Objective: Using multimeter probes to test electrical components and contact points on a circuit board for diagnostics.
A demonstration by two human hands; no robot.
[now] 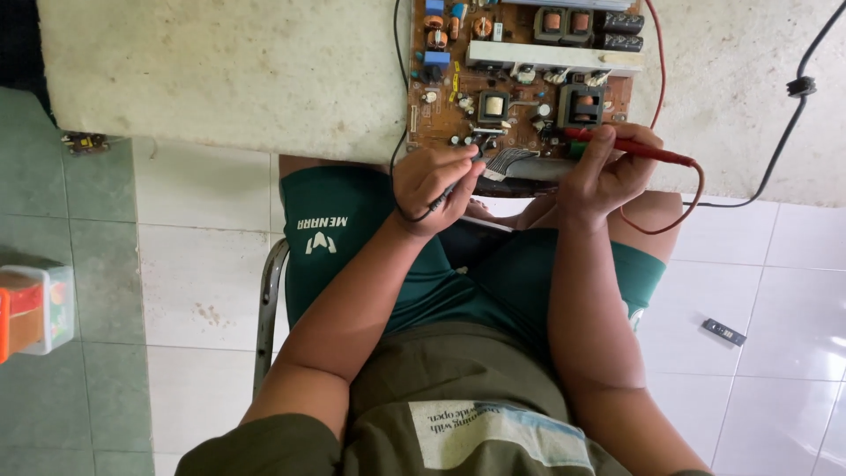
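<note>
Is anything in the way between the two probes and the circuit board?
Nothing visible. The left hand holds a black probe and the right hand a red probe; both tips already reach the near edge of the circuit board. Only the grey ribbon cable lies between the hands, beside the tips.

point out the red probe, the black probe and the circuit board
red probe (636,151), head view, on its red shaft
black probe (456,186), head view, on its dark body
circuit board (441,115), head view, on its brown left part
</note>
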